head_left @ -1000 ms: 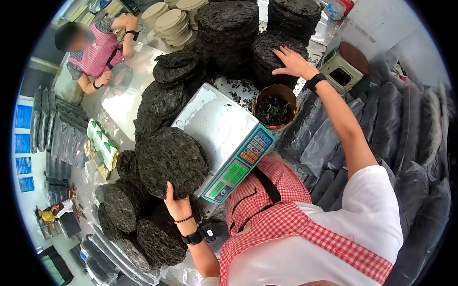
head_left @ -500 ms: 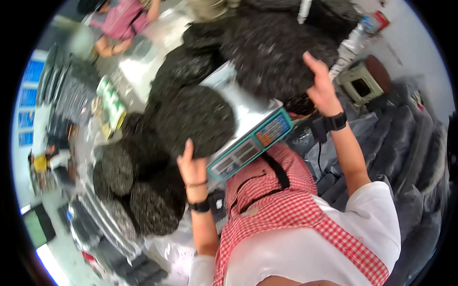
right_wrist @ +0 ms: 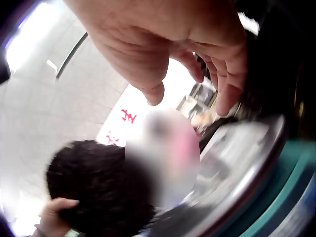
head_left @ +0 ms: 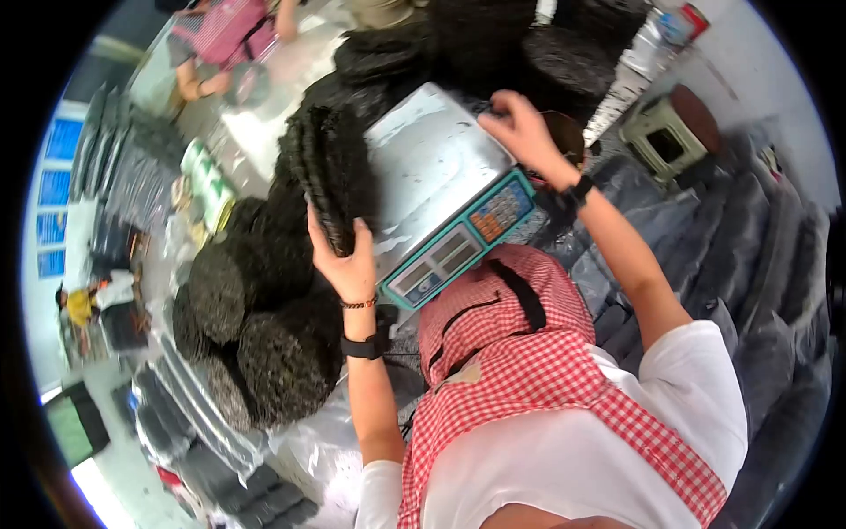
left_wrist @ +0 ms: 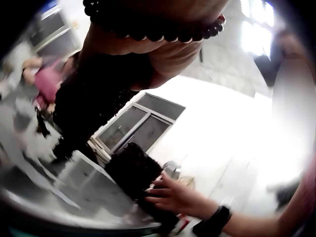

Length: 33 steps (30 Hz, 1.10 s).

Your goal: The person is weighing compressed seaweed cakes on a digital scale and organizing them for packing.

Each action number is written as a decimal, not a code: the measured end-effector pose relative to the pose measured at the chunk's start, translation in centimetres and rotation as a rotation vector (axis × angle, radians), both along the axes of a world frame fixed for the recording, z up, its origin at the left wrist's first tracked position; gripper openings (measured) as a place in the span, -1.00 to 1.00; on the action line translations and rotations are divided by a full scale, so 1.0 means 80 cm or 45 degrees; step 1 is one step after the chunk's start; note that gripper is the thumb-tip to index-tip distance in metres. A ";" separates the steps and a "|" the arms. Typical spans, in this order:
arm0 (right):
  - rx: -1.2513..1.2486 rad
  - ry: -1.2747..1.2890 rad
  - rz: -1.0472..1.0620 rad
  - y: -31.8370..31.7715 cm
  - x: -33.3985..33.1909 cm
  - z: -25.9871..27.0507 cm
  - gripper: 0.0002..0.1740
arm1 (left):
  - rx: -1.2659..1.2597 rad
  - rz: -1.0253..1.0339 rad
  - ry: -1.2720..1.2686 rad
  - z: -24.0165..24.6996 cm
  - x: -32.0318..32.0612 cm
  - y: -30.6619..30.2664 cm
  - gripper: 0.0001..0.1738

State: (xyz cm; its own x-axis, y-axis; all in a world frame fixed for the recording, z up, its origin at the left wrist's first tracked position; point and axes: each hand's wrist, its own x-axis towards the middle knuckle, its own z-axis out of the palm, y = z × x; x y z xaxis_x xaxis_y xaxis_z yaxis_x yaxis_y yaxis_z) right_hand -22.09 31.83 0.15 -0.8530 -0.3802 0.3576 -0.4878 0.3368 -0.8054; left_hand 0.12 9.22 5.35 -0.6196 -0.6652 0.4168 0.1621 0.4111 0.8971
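My left hand (head_left: 344, 260) grips a few layered round cakes of dried seaweed (head_left: 326, 176), dark and rough, tilted up on edge at the scale's left side. In the left wrist view the seaweed hangs as a dark mass from that hand, beside the scale's metal pan. My right hand (head_left: 529, 137) is over the far right corner of the digital scale (head_left: 441, 159). Its fingers are loosely bent and spread, with nothing held between them in the right wrist view. The silver pan carries a few small dark scraps. A teal rim with keypad and display faces me.
Tall stacks of seaweed cakes (head_left: 568, 62) stand behind the scale, with more piled (head_left: 282, 361) at left. A brown bucket (head_left: 564, 132) sits by my right hand. Bagged dark rolls (head_left: 740, 264) fill the right side. Another person (head_left: 233, 35) works at a table at the back left.
The right hand reached a back stack, carried a seaweed cake over the scale and now holds none. The left hand's seaweed has turned from nearly flat to on edge, baring the pan.
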 end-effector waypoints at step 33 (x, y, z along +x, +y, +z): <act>-0.338 -0.137 -0.184 0.024 -0.074 0.056 -0.55 | -0.320 0.267 -0.340 0.023 0.117 -0.042 -0.50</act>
State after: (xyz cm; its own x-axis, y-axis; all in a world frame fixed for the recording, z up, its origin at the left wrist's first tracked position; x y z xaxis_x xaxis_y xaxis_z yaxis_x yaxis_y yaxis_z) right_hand -27.97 33.76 4.67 -0.9297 -0.1582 0.3327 -0.3574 0.1677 -0.9188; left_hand 9.44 5.84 7.19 -0.5901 -0.6864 0.4251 -0.1730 0.6218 0.7639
